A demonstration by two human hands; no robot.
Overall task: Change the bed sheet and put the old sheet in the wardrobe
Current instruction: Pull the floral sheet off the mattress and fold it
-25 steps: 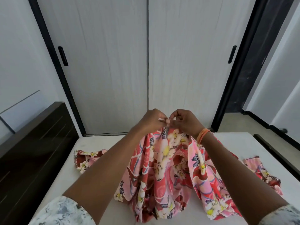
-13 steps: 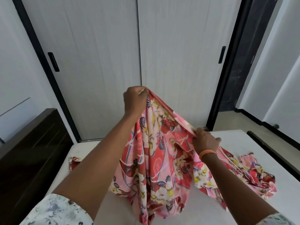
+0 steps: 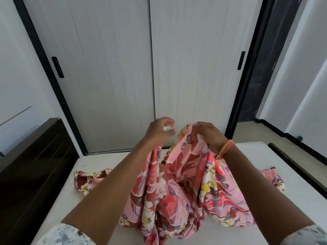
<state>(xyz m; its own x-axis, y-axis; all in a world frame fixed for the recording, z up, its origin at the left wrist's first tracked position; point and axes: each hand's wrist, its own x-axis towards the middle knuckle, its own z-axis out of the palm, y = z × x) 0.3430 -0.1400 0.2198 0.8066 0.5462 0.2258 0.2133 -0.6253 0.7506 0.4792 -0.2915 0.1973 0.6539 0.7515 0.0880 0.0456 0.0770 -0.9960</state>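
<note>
We found the sheet (image 3: 178, 188) bunched on the bare mattress (image 3: 265, 156), lifted at its top. The left hand (image 3: 160, 132) pinched one edge with curled fingers; the right hand (image 3: 209, 137) gripped a gathered fold. In our judgement, the long trailing ends could tangle or slip from so narrow a pinch. The wardrobe (image 3: 150, 68) stood shut.

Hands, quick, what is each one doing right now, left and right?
Left hand: fingers curled, pinching an edge of the floral sheet.
Right hand: gripping a bunched fold of the same sheet, lifted above the mattress.
</note>
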